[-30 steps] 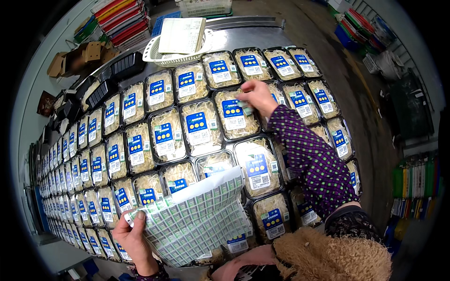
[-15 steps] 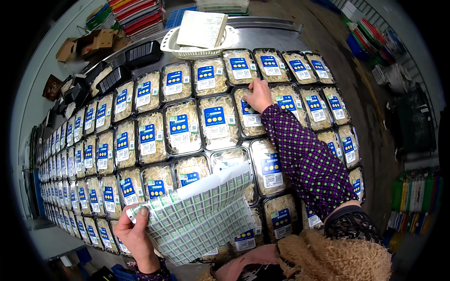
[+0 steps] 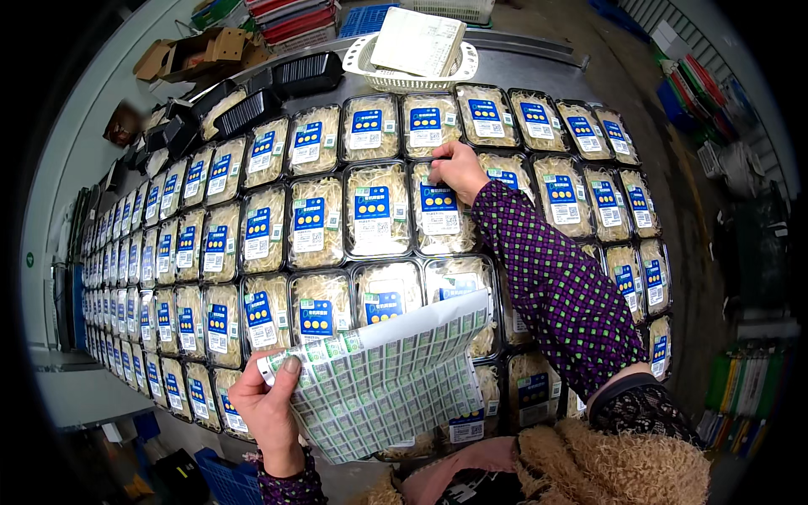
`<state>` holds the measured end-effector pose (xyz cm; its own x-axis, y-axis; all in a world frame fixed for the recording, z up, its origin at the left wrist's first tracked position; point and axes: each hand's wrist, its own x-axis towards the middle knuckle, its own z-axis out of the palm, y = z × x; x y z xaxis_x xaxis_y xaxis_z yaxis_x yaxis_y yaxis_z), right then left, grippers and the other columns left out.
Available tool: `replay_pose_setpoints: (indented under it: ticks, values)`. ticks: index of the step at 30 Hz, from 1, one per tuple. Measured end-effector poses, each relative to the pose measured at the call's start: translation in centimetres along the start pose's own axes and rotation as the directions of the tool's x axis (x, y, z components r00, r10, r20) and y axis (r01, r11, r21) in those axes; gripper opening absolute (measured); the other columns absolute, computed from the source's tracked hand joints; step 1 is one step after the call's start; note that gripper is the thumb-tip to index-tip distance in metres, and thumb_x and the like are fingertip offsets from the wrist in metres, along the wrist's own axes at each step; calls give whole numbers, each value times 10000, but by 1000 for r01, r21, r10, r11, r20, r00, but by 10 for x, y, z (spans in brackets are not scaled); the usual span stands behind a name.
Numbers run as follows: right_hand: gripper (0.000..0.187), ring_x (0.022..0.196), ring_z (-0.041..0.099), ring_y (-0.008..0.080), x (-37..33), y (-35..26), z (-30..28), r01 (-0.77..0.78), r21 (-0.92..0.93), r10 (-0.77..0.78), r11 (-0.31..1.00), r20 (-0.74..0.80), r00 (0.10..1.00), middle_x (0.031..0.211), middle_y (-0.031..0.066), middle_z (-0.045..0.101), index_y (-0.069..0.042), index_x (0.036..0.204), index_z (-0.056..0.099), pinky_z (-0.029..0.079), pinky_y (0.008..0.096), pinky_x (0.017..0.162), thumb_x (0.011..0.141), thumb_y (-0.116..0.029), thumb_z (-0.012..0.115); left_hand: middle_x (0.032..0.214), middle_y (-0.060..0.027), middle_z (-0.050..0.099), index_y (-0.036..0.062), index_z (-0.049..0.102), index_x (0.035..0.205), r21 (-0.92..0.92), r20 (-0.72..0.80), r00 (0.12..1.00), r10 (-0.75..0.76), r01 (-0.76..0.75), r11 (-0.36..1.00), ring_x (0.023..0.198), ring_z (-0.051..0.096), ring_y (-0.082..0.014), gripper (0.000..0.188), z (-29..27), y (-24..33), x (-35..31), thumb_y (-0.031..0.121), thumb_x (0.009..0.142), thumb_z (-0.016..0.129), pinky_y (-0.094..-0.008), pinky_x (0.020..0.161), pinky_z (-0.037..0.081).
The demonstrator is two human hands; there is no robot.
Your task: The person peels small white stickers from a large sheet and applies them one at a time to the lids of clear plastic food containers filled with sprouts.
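My left hand pinches the left edge of a sheet of small green-and-grey stickers, its upper edge curled back to show white. The sheet hangs tilted over the nearer packs. My right hand reaches across with its fingers drawn together, fingertips at the far end of a bean sprout pack, just above its blue-and-white label. Whatever those fingertips hold, if anything, is hidden. Rows of similar black trays of bean sprouts surround both hands, such as the pack on the left, which bears a small green-and-white sticker.
A white plastic basket with an open notebook on it stands beyond the packs. Empty black trays are piled at the far left, near cardboard boxes. Stacked crates stand behind; a blue crate sits below the table.
My right hand has moved one pack to the left along the same row. The view has shifted, so the packs appear farther right. My left hand still holds the sticker sheet.
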<state>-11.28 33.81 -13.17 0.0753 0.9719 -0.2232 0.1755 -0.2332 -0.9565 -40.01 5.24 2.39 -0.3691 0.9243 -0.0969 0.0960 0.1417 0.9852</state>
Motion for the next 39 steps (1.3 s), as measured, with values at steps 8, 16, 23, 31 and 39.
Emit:
replay_pose_setpoints:
  ticks: [8, 16, 23, 31, 39]
  values:
    - [281, 966, 547, 375, -3, 0, 11, 372, -630, -378, 682, 132, 916, 1032, 216, 486, -10, 925, 542, 480, 399, 833, 664, 25, 639, 800, -1, 632, -42, 677, 899, 11, 38, 999, 19, -20, 1000, 700, 516, -46, 103, 2, 3, 7, 16, 816, 696, -192, 648, 399]
    - [462, 923, 594, 109, -148, -92, -6, 493, -11, -321, 870, 746, 584, 1011, 43, 635, -23, 1188, 559, 493, 248, 847, 771, -74, 754, 797, 13, 638, -21, 672, 954, -90, 46, 996, 74, -70, 993, 706, 536, -40, 122, 21, -4, 36, 41, 849, 676, -190, 659, 418]
    - [203, 748, 648, 150, -184, -93, -24, 474, -10, -387, 881, 560, 732, 810, 59, 672, -26, 941, 630, 505, 287, 693, 766, -58, 728, 833, -30, 625, -36, 675, 888, 40, 82, 954, 290, -293, 955, 709, 506, -64, 108, 34, 1, 33, 6, 800, 721, -199, 610, 390]
    - [181, 750, 632, 251, -192, -129, -12, 784, 134, -699, 607, 560, 445, 831, 108, 637, -1, 909, 646, 499, 325, 646, 741, -25, 707, 911, -107, 682, -31, 682, 862, 129, 325, 738, 592, -654, 745, 748, 624, -133, 147, 61, 21, 35, -61, 728, 734, -233, 629, 483]
    - [182, 750, 604, 270, -190, -124, -16, 856, 93, -785, 508, 459, 416, 811, 110, 604, -7, 894, 637, 481, 338, 636, 722, -8, 697, 924, -128, 668, -46, 651, 844, 182, 467, 661, 587, -721, 668, 754, 635, -161, 131, 69, 28, 38, -65, 738, 724, -250, 610, 487]
